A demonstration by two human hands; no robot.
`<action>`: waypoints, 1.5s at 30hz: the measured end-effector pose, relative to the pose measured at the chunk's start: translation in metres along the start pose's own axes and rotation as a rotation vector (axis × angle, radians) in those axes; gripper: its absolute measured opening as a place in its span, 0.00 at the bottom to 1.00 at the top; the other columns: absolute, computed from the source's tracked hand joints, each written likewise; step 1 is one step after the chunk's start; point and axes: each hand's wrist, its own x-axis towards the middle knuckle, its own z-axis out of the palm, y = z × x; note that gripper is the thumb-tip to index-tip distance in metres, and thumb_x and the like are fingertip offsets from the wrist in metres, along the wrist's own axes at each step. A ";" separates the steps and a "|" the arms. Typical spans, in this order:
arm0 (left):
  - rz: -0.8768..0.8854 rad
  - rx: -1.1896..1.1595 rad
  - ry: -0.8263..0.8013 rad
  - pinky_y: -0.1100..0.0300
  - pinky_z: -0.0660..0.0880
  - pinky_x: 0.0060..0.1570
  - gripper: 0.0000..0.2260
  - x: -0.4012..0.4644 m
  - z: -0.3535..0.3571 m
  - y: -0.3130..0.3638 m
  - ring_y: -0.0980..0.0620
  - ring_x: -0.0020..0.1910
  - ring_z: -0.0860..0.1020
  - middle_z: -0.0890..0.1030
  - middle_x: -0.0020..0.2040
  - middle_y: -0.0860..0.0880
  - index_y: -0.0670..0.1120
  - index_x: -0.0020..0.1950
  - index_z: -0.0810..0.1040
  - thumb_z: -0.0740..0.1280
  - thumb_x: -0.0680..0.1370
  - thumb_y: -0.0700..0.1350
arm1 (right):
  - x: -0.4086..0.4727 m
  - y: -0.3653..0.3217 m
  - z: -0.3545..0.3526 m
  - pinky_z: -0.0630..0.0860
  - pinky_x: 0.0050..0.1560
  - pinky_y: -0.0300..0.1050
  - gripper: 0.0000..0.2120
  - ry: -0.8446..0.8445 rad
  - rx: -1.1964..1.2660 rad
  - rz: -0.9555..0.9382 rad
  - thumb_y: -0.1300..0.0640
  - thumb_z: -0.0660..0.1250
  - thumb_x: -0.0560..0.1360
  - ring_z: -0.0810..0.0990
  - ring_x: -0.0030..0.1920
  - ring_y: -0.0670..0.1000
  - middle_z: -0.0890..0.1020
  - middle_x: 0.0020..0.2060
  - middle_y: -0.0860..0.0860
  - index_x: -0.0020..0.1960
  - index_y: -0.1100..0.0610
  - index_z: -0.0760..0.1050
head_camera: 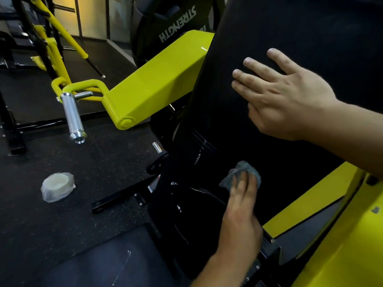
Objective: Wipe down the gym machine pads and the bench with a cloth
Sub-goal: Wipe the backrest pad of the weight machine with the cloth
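Grey crumpled cloth (241, 175) under left hand (241, 206) on glossy black pad (238, 125).

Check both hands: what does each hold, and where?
Left hand presses a grey cloth under its fingers. Right hand holds nothing, flat on the black pad.

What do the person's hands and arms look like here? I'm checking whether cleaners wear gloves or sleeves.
Both are bare: the left hand and right hand wear no gloves, and no rings or watch show. Both forearms are uncovered as far as the frame reaches; no sleeve is in view.
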 end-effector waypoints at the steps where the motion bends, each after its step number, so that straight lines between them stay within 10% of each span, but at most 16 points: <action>1: 0.005 0.021 -0.017 0.65 0.42 0.79 0.44 -0.003 0.001 0.000 0.61 0.82 0.42 0.46 0.83 0.61 0.56 0.83 0.49 0.55 0.74 0.23 | -0.001 -0.001 0.000 0.46 0.81 0.64 0.34 0.008 0.004 -0.002 0.45 0.38 0.82 0.53 0.83 0.56 0.59 0.82 0.53 0.82 0.57 0.59; 10: -0.205 -0.047 0.288 0.59 0.52 0.81 0.36 0.102 -0.041 -0.019 0.51 0.83 0.51 0.54 0.84 0.48 0.46 0.84 0.55 0.54 0.78 0.25 | -0.001 -0.013 0.003 0.43 0.81 0.64 0.34 -0.065 0.031 -0.151 0.45 0.35 0.80 0.47 0.83 0.55 0.53 0.83 0.52 0.84 0.55 0.53; 22: -0.151 0.024 0.255 0.68 0.56 0.77 0.35 0.076 -0.044 -0.028 0.52 0.80 0.62 0.65 0.81 0.47 0.44 0.81 0.65 0.56 0.75 0.24 | -0.002 -0.019 0.005 0.43 0.81 0.63 0.33 -0.070 0.058 -0.165 0.46 0.37 0.81 0.47 0.83 0.55 0.54 0.83 0.52 0.84 0.55 0.54; 32: -0.155 0.037 -0.067 0.72 0.38 0.76 0.49 -0.012 -0.001 -0.001 0.68 0.79 0.36 0.37 0.78 0.71 0.62 0.80 0.40 0.56 0.73 0.22 | 0.000 -0.023 0.004 0.43 0.81 0.64 0.34 -0.090 0.059 -0.161 0.45 0.35 0.81 0.45 0.83 0.56 0.52 0.83 0.52 0.84 0.55 0.51; 38: -0.264 -0.052 0.275 0.58 0.54 0.80 0.38 0.090 -0.041 -0.021 0.49 0.83 0.56 0.56 0.84 0.45 0.45 0.84 0.57 0.54 0.75 0.23 | 0.002 -0.023 0.007 0.43 0.81 0.63 0.34 -0.090 0.053 -0.149 0.45 0.36 0.81 0.47 0.83 0.55 0.54 0.83 0.52 0.84 0.55 0.53; 45: -0.352 0.013 0.252 0.54 0.60 0.79 0.32 0.145 -0.084 -0.043 0.49 0.81 0.61 0.59 0.84 0.51 0.55 0.84 0.57 0.54 0.83 0.32 | 0.000 -0.021 0.005 0.39 0.81 0.63 0.35 -0.134 0.062 -0.170 0.45 0.31 0.79 0.39 0.83 0.55 0.46 0.84 0.51 0.85 0.53 0.45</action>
